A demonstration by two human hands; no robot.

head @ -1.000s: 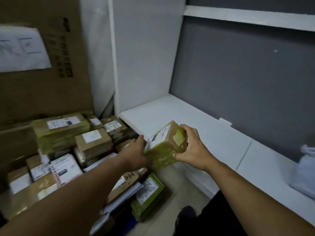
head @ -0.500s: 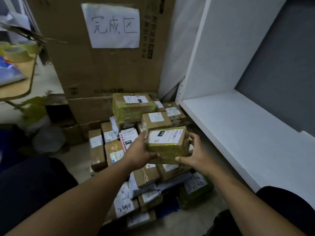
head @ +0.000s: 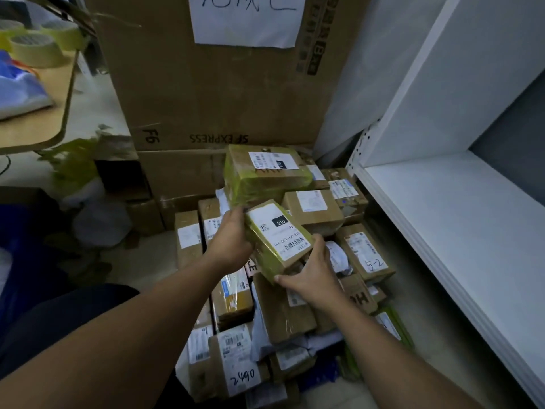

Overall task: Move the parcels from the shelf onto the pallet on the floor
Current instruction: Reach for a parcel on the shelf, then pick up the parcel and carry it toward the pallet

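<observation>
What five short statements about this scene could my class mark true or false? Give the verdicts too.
1. Both the left hand and the right hand hold the parcel. True.
2. The parcel rests on the shelf. False: it is held clear of the shelf, over the pile on the floor.
3. The parcel's label faces up. True.
4. The sign is stuck on the shelf. False: it is on the carton.
5. Tape rolls lie on the table. True.
</observation>
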